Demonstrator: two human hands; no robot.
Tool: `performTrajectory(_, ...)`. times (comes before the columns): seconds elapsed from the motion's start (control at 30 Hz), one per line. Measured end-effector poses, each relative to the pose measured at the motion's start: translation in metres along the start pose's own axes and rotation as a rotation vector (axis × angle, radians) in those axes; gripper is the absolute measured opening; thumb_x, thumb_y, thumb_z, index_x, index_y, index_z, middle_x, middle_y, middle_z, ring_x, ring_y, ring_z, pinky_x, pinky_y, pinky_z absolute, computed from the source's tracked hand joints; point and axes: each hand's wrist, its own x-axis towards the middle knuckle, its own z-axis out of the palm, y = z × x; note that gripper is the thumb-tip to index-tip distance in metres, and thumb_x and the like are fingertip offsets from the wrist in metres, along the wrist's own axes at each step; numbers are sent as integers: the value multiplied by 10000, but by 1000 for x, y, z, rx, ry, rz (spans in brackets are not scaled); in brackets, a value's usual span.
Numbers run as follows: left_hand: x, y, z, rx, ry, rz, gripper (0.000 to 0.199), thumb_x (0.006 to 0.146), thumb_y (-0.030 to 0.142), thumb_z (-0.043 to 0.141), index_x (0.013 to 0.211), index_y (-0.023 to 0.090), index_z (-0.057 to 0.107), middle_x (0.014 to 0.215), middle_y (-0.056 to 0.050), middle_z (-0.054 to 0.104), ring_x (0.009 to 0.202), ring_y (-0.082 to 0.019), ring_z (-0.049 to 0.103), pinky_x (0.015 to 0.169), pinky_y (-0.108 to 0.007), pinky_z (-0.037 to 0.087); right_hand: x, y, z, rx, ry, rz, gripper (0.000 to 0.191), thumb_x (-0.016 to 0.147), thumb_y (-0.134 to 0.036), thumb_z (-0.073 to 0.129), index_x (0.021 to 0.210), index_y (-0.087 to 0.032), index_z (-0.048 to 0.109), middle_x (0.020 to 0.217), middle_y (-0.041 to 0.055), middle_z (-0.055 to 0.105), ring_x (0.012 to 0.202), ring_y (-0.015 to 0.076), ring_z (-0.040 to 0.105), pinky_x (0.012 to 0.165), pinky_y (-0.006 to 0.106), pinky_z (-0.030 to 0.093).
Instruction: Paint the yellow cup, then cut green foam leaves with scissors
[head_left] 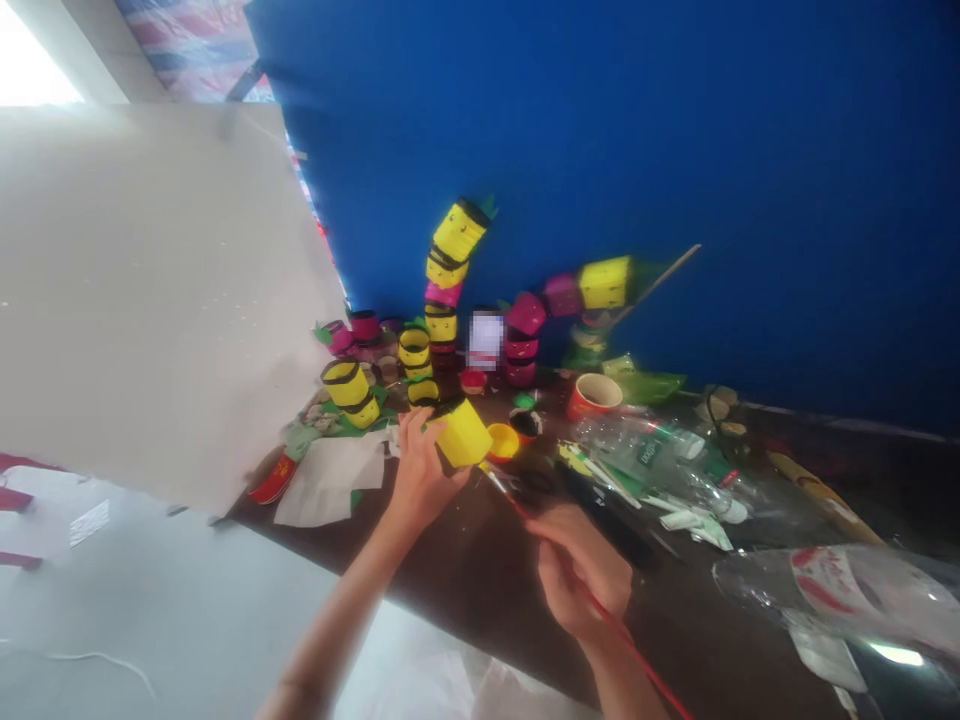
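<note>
Yellow cup (pixel 463 434) above cluttered brown table (pixel 450 570), blue wall (pixel 600 130) behind, white floor (pixel 225 600) below.

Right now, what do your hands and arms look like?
My left hand and right hand are human, five-fingered kind, with no gloves. No sleeve shows on the left forearm or right forearm. A faint dark line crosses the left forearm low in the picture, too blurred to identify.

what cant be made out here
Head view, all:
Inside of the yellow cup: hidden by its wall
Red brush, far end: cut off by bottom edge
White patch amid the cups: pixelated
Large clear bottle, one end: cut off by right edge
</note>
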Motion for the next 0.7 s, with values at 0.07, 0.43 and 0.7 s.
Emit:
performTrajectory(0.07, 0, 0, 0, -3, 7, 2, 707, 630, 243, 706, 1207, 170, 303, 1190, -182, 428, 1207, -325, 399, 991, -569, 324, 0, 0, 0, -1, -2, -4, 185, 761, -80, 510, 840, -186, 639, 700, 44, 640, 648, 168, 620, 616, 321, 515)
performTrajectory(0.43, 1, 1, -1, 4, 27, 41, 696, 620, 217, 705, 1191, 171, 310, 1192, -187, 429, 1198, -323, 408, 980, -566, 338, 4, -1, 2, 0, -5, -54, 244, 735, -22, 508, 873, -180, 633, 736, 50, 648, 690, 169, 625, 642, 328, 518)
performTrajectory(0.7, 3, 3, -3, -9, 31, 57, 647, 621, 213, 695, 1157, 182, 335, 1196, -179, 439, 1198, -315, 419, 971, -555, 358, 6, -4, -1, -17, -22, -61, 203, 741, -46, 505, 835, -179, 626, 703, 44, 643, 651, 163, 621, 636, 327, 519)
